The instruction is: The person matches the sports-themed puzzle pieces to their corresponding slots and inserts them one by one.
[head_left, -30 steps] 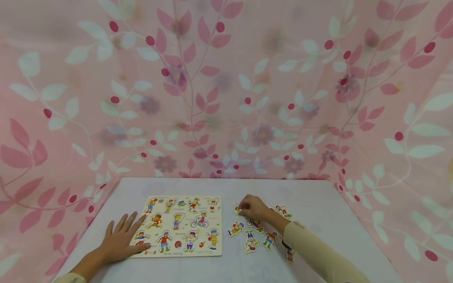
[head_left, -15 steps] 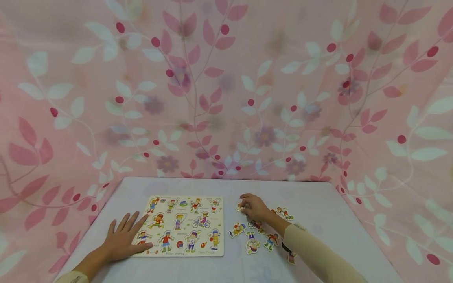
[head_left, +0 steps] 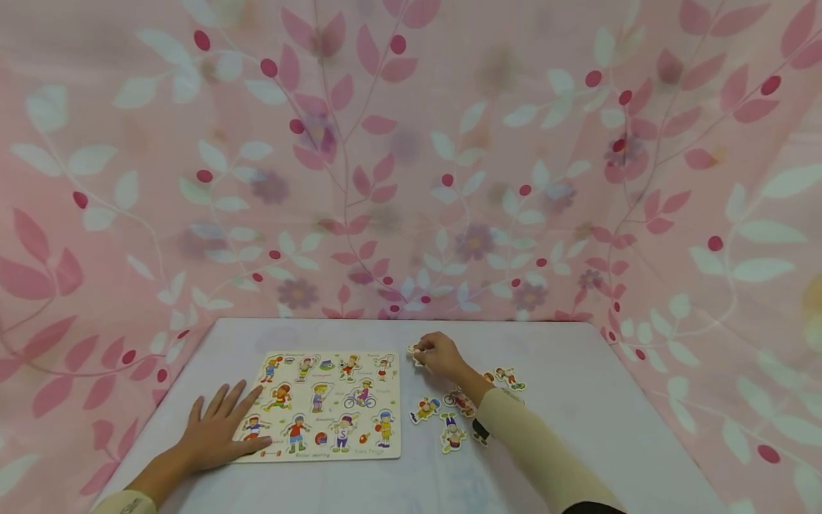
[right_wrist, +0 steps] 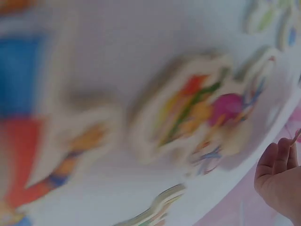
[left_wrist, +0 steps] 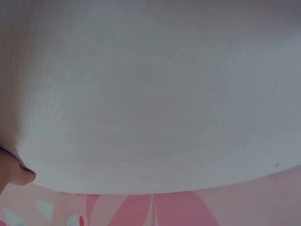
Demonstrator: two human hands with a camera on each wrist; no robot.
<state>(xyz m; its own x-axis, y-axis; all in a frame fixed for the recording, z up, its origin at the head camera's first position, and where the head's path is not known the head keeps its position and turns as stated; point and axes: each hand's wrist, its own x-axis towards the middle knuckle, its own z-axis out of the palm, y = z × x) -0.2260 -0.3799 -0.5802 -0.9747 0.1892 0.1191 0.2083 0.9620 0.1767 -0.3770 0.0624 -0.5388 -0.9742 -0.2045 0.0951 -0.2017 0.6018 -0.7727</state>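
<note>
A cream puzzle board (head_left: 327, 437) printed with sporting children lies on the left half of the table. Spread fingers of my left hand (head_left: 215, 432) rest over its left edge, thumb along the lower corner; just a bit of that hand (left_wrist: 16, 173) enters the left wrist view. Beyond the board's upper right corner, my right hand (head_left: 443, 355) pinches a small cut-out puzzle piece (head_left: 414, 350), its picture mostly hidden by the fingers. In the right wrist view, the right hand (right_wrist: 280, 181) shows at the right edge, the piece's thin edge at its fingertips.
Several loose puzzle pieces lie right of the board: a sprawled figure (head_left: 424, 409), an upside-down figure (head_left: 452, 434), a cyclist (head_left: 459, 403) and a skateboarder (head_left: 510, 378). The right forearm partly covers others. A pink floral cloth (head_left: 398, 178) hangs behind the white table (head_left: 257, 485).
My right hand has picked up the small piece and moved left and away from me, toward the board's upper right corner. The left hand has stayed on the board.
</note>
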